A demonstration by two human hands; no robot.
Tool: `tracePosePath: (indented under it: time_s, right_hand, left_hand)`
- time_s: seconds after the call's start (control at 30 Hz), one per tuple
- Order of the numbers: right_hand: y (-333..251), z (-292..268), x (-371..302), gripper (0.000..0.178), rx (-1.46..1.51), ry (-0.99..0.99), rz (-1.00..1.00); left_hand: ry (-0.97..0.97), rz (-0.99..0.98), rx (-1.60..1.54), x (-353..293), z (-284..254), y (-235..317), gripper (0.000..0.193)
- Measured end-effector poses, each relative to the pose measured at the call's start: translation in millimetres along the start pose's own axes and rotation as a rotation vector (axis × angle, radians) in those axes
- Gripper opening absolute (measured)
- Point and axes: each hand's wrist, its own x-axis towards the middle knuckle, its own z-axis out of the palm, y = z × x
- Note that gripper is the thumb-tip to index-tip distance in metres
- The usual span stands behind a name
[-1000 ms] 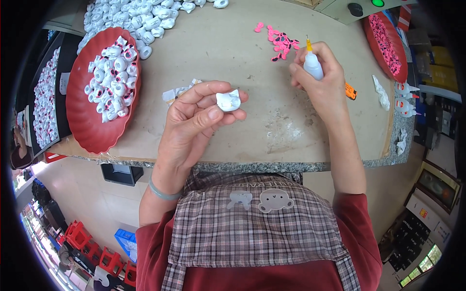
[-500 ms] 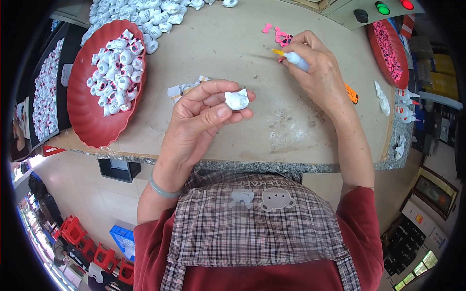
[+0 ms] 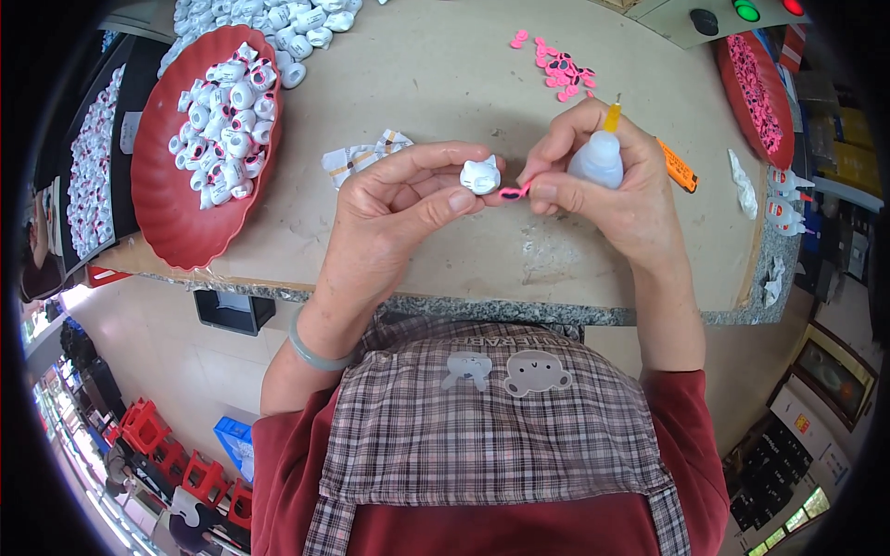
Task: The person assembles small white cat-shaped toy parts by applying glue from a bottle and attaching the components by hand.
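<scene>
My left hand (image 3: 385, 208) pinches a small white cat-head figurine (image 3: 480, 174) between thumb and fingers, its ears pointing up. Right beside it, my right hand (image 3: 635, 208) grips a tiny pair of pink glasses (image 3: 513, 194) with dark lenses by one end. The glasses reach close to the figurine; whether they touch it I cannot tell. That same hand also keeps a small glue bottle (image 3: 598, 159) against its palm, the yellow nozzle pointing up. Beyond it lies a loose cluster of pink glasses pieces (image 3: 564, 69) on the table.
A red scalloped tray (image 3: 167, 222) at the left carries finished-looking white heads with pink glasses. Plain white heads (image 3: 306, 20) are heaped at the far left. Near my left hand lies a checked cloth (image 3: 345, 163). An orange cutter (image 3: 677, 167) and a red dish (image 3: 783, 139) are at right.
My right hand has come from the pink pieces toward my left hand, bringing one pair of glasses. The bottle's nozzle has turned upward. My left hand has shifted slightly right with the figurine.
</scene>
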Motion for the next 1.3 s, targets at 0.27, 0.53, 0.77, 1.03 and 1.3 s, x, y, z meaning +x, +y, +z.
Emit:
tracePosePath:
  time_s: [0.27, 0.53, 0.77, 1.03, 1.3]
  right_hand:
    - [9.6, 3.2, -1.9, 0.018, 0.01, -0.009, -0.016]
    - [13.8, 6.8, -4.4, 0.017, -0.018, 0.08, 0.04]
    - [16.2, 15.4, -5.7, 0.017, -0.012, 0.157, 0.051]
    - [33.9, 21.7, -7.8, 0.021, -0.33, 0.278, -0.188]
    - [27.7, 21.0, -8.4, 0.026, -0.649, 0.307, -0.368]
  left_hand:
    - [0.031, 0.029, 0.186, -2.2, 8.5, -0.2, 0.03]
    - [0.009, 0.053, 0.235, -2.2, 8.0, -1.7, 0.029]
    - [0.01, 0.162, 0.378, -2.4, 5.3, -5.3, 0.027]
    - [0.096, 0.283, 0.544, 0.1, 7.6, -12.9, 0.028]
    - [0.081, 0.315, 0.5, 1.0, 10.8, -9.9, 0.025]
